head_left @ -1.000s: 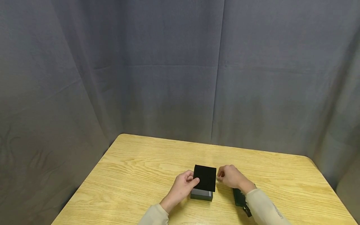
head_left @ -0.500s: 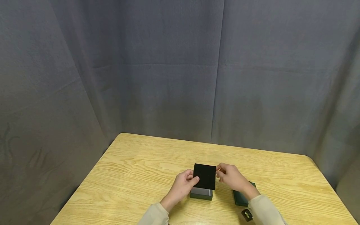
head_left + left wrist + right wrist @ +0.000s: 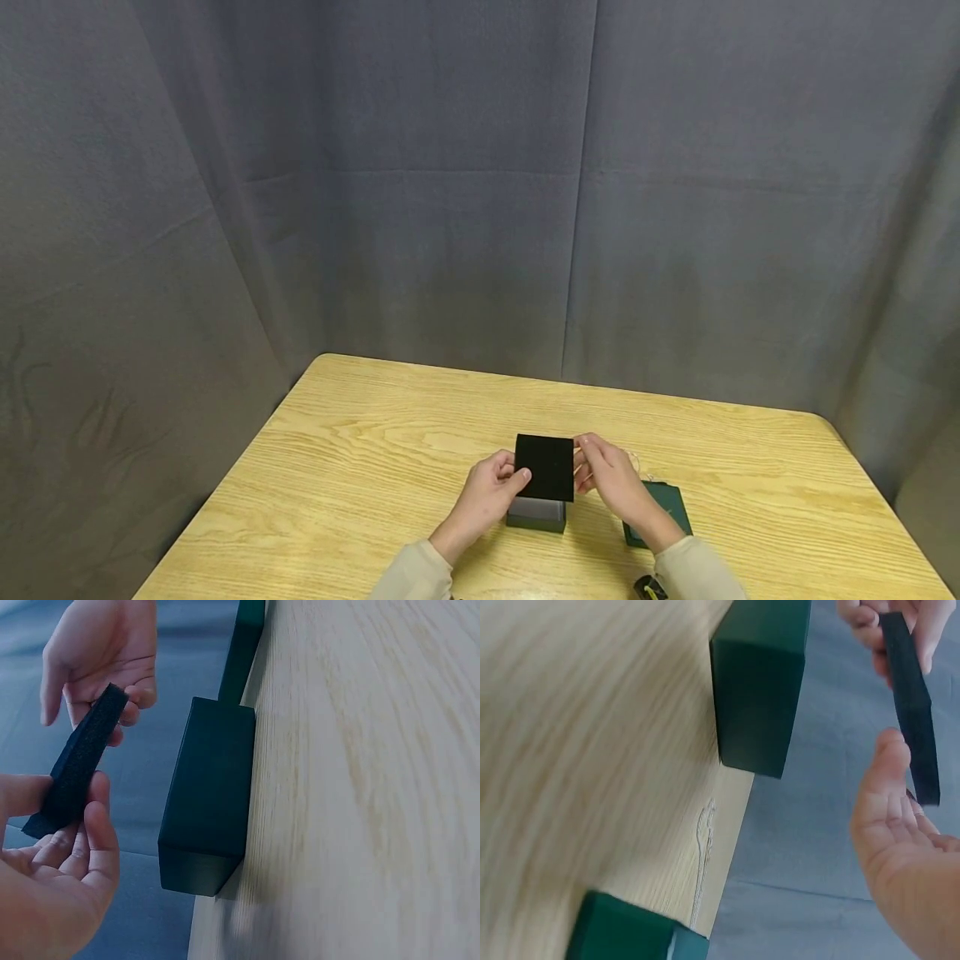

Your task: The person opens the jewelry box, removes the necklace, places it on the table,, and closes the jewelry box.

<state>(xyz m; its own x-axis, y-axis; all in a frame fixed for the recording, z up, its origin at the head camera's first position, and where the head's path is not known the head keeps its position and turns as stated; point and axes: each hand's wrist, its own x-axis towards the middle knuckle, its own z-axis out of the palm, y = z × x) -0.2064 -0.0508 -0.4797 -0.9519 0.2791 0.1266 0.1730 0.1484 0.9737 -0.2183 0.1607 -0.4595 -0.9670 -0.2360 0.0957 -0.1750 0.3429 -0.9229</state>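
My left hand [image 3: 487,496] pinches a square black foam pad [image 3: 544,467], thumb on the near face and fingers behind. The wrist views show the pad edge-on, a thick slab raised above the table. At the pad's right edge is my right hand [image 3: 611,477], its fingers reaching behind that edge and partly hidden. In the left wrist view the fingers of the right hand [image 3: 112,660] are loosely bent at the pad's end, the thumb pointing away. Below the pad stands a dark green box [image 3: 536,521], topless, its pale inside partly covered from view.
A green box lid [image 3: 671,504] lies right of the box, partly behind the right wrist. A thin pale cord [image 3: 703,847] lies on the wooden table [image 3: 420,433] beside it. A small black device [image 3: 648,587] shows near the right sleeve. Grey curtains [image 3: 450,250] surround the table.
My right hand has come left to the pad's edge, its fingers passing behind it. The right forearm has swung, showing more of the green lid. My left hand holds the pad nearly still.
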